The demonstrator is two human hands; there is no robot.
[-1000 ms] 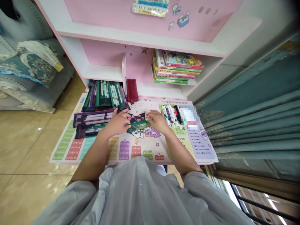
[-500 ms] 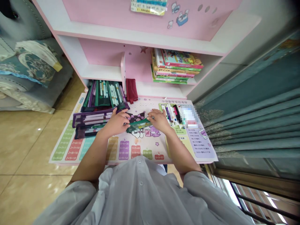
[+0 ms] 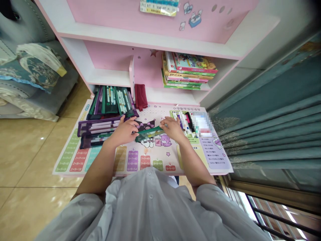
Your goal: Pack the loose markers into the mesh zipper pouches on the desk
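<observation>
The right hand has shifted slightly rightward since the earlier frame, while the left hand sits about where it was. At far left, teal sofa cushions rest above a tiled floor. On a printed times-table mat, purple pouches lie stacked flat, and dark green pouches stand upright behind them on the shelf, beside a red cloth. The hands are apart, with a narrow green pouch lying between them, directly ahead of the body. Its long axis runs from lower left to upper right, at a slight tilt across the mat. The pouch's left end lies just beside the left hand's fingers, and its right end meets the right fingertips, so the right hand is the nearer. I cannot tell whether either hand is clamped on it, and the pouch's contents are hard to make out. Further right, markers lie in a loose row beside a pixelated patch, which is unreadable. Above them sit stacked books, and a teal curtain hangs at far right.
</observation>
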